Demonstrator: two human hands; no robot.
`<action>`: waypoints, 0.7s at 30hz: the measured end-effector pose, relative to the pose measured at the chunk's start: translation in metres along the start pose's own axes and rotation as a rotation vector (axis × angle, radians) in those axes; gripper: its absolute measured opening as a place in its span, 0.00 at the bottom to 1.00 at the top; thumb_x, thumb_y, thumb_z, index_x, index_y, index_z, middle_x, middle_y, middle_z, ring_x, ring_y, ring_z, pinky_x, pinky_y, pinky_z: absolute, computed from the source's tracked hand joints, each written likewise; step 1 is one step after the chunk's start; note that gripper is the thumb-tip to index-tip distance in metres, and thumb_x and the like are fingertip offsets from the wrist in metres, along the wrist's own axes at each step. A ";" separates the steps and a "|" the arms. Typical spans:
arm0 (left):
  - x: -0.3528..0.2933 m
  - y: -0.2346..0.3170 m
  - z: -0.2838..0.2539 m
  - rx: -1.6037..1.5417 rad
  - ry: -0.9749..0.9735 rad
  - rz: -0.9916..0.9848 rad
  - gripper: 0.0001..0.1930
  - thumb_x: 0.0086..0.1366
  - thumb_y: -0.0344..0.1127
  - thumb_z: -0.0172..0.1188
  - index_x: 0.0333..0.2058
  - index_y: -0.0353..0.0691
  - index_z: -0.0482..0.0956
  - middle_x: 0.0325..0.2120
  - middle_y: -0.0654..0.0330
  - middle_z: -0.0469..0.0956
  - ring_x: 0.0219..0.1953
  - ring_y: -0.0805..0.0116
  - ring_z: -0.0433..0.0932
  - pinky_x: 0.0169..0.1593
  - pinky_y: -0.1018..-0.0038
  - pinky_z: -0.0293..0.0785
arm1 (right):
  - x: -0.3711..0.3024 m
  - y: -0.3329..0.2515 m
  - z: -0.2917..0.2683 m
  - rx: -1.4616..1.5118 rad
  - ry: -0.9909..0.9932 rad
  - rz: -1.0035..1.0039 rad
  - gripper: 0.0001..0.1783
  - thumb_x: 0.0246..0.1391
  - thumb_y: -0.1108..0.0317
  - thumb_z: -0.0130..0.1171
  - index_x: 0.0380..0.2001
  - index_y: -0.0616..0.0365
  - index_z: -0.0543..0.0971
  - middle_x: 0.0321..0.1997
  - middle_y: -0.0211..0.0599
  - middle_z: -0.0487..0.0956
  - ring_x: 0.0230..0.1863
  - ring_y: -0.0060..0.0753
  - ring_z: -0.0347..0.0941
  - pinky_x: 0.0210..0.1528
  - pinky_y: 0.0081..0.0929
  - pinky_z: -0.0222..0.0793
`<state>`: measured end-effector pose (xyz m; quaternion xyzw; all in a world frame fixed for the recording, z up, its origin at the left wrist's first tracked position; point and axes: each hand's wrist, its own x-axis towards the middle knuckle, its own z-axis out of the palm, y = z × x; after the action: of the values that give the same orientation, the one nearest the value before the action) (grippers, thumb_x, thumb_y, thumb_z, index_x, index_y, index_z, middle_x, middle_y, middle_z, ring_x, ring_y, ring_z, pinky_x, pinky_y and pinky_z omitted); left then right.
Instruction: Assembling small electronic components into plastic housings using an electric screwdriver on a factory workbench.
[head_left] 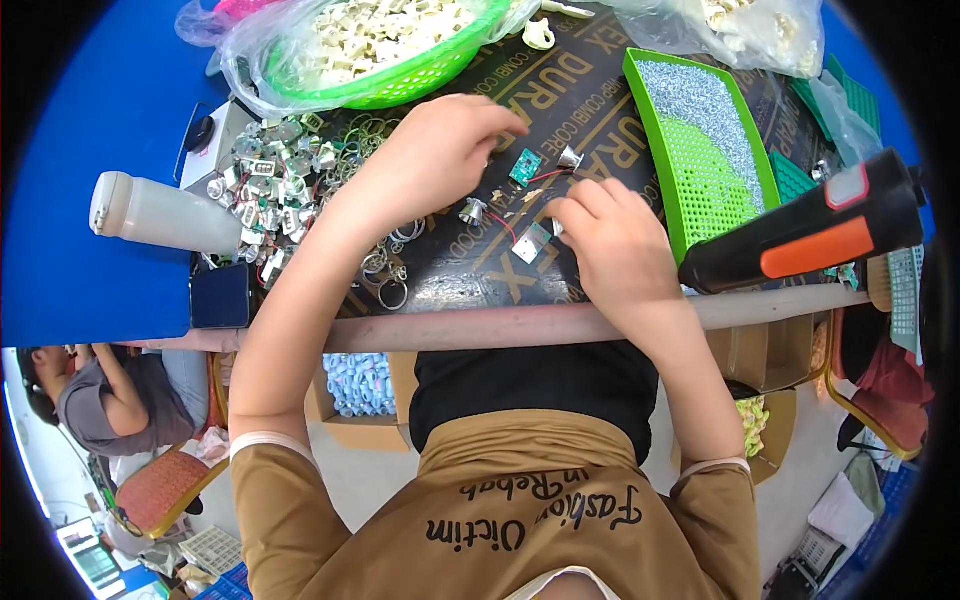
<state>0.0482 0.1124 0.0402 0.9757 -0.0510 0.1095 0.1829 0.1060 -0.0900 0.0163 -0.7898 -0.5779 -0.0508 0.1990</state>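
My left hand (440, 150) hovers over the dark printed board, its fingers stretched out and apart, with nothing visible in them. Just right of its fingertips lies a small green circuit board (525, 168), joined by a red wire to a silver cone-shaped lamp reflector (570, 159). Closer to me is another little circuit board, pale-faced (531, 243), wired to a second silver reflector (473, 211). Beside that board my right hand (622, 245) is closed, fingertips pinched together. A tiny pale bit shows at its fingertips, too small to name.
A green basket (420, 85) of cream plastic parts stands at the back. Right are a green tray (690, 205) of small silver pieces and a black-orange handheld tool (815, 225). Left lie piled electronic parts (265, 185), a white bottle (160, 212), a phone (221, 296) and metal rings (392, 292).
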 end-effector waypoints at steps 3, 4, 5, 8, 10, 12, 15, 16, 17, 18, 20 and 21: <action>0.016 0.011 0.007 -0.109 0.073 0.133 0.10 0.51 0.25 0.53 0.35 0.35 0.76 0.31 0.53 0.75 0.37 0.55 0.73 0.41 0.68 0.69 | -0.010 0.002 0.005 0.134 0.079 0.040 0.14 0.37 0.80 0.55 0.32 0.60 0.72 0.31 0.38 0.68 0.37 0.42 0.66 0.38 0.33 0.64; 0.020 0.013 0.010 -0.129 0.035 0.148 0.11 0.51 0.26 0.54 0.35 0.35 0.75 0.31 0.53 0.75 0.37 0.55 0.73 0.42 0.68 0.69 | -0.011 0.002 0.005 0.184 0.104 0.046 0.14 0.39 0.81 0.54 0.34 0.60 0.72 0.30 0.37 0.68 0.35 0.36 0.67 0.36 0.27 0.64; 0.025 0.013 0.012 -0.148 -0.004 0.163 0.12 0.51 0.26 0.55 0.36 0.35 0.75 0.32 0.53 0.75 0.37 0.55 0.73 0.42 0.68 0.69 | -0.011 0.002 0.003 0.183 0.104 0.040 0.14 0.39 0.81 0.54 0.34 0.60 0.72 0.30 0.37 0.68 0.35 0.36 0.67 0.36 0.27 0.64; 0.036 0.016 0.022 -0.140 -0.127 0.233 0.17 0.47 0.27 0.58 0.40 0.36 0.73 0.34 0.53 0.74 0.39 0.54 0.72 0.44 0.66 0.68 | -0.017 0.004 -0.001 0.825 0.209 0.304 0.12 0.50 0.78 0.48 0.39 0.60 0.71 0.31 0.33 0.67 0.32 0.23 0.66 0.35 0.18 0.65; 0.039 0.019 0.025 -0.114 -0.174 0.183 0.17 0.47 0.26 0.57 0.39 0.36 0.74 0.33 0.52 0.74 0.38 0.55 0.72 0.43 0.66 0.68 | -0.022 0.001 -0.002 1.192 0.239 0.377 0.10 0.52 0.76 0.47 0.39 0.60 0.71 0.33 0.31 0.68 0.33 0.21 0.66 0.35 0.18 0.65; 0.038 0.019 0.025 -0.062 -0.128 0.176 0.16 0.47 0.24 0.56 0.39 0.37 0.74 0.32 0.53 0.74 0.37 0.56 0.73 0.41 0.67 0.69 | -0.023 -0.003 -0.002 1.564 0.266 0.446 0.09 0.54 0.75 0.45 0.39 0.60 0.71 0.35 0.30 0.68 0.34 0.19 0.66 0.36 0.18 0.65; 0.028 0.024 0.006 -0.114 0.200 0.085 0.15 0.48 0.21 0.55 0.38 0.40 0.75 0.29 0.56 0.73 0.33 0.61 0.73 0.37 0.72 0.69 | -0.021 0.002 -0.005 1.574 0.148 0.446 0.09 0.56 0.72 0.45 0.38 0.62 0.70 0.36 0.34 0.68 0.34 0.23 0.67 0.36 0.20 0.65; 0.024 0.028 -0.003 -0.191 0.238 0.060 0.16 0.49 0.20 0.54 0.39 0.39 0.75 0.29 0.58 0.72 0.32 0.65 0.73 0.36 0.75 0.69 | -0.021 0.004 -0.005 1.338 0.160 0.397 0.08 0.55 0.73 0.46 0.37 0.62 0.71 0.36 0.34 0.68 0.34 0.22 0.67 0.36 0.20 0.65; 0.017 0.033 -0.015 -0.263 0.279 0.025 0.16 0.50 0.19 0.53 0.39 0.39 0.75 0.29 0.60 0.71 0.32 0.70 0.72 0.35 0.77 0.68 | -0.020 0.004 -0.004 1.106 0.161 0.344 0.07 0.54 0.74 0.48 0.35 0.62 0.72 0.35 0.34 0.68 0.34 0.22 0.67 0.36 0.20 0.65; 0.009 0.042 -0.025 -0.398 0.271 -0.061 0.17 0.52 0.18 0.52 0.41 0.37 0.75 0.32 0.63 0.70 0.34 0.76 0.71 0.36 0.82 0.68 | -0.022 0.005 -0.002 0.775 0.193 0.288 0.07 0.48 0.77 0.51 0.33 0.60 0.73 0.33 0.35 0.69 0.34 0.27 0.68 0.37 0.24 0.65; -0.009 0.052 -0.036 -0.504 0.394 -0.071 0.17 0.49 0.19 0.54 0.40 0.40 0.76 0.27 0.64 0.69 0.30 0.78 0.69 0.29 0.82 0.65 | -0.022 0.003 0.000 0.530 0.197 0.182 0.08 0.46 0.78 0.52 0.33 0.59 0.74 0.32 0.36 0.69 0.34 0.31 0.68 0.37 0.26 0.64; -0.018 0.055 -0.038 -0.588 0.392 -0.053 0.16 0.50 0.18 0.53 0.40 0.36 0.75 0.30 0.64 0.69 0.33 0.79 0.68 0.32 0.83 0.69 | -0.022 0.002 0.002 0.282 0.198 0.084 0.09 0.44 0.78 0.53 0.32 0.58 0.74 0.31 0.36 0.69 0.34 0.35 0.68 0.38 0.28 0.64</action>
<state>0.0160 0.0768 0.0896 0.8428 -0.0190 0.2705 0.4649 0.1008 -0.1092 0.0070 -0.7687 -0.5234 -0.0385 0.3656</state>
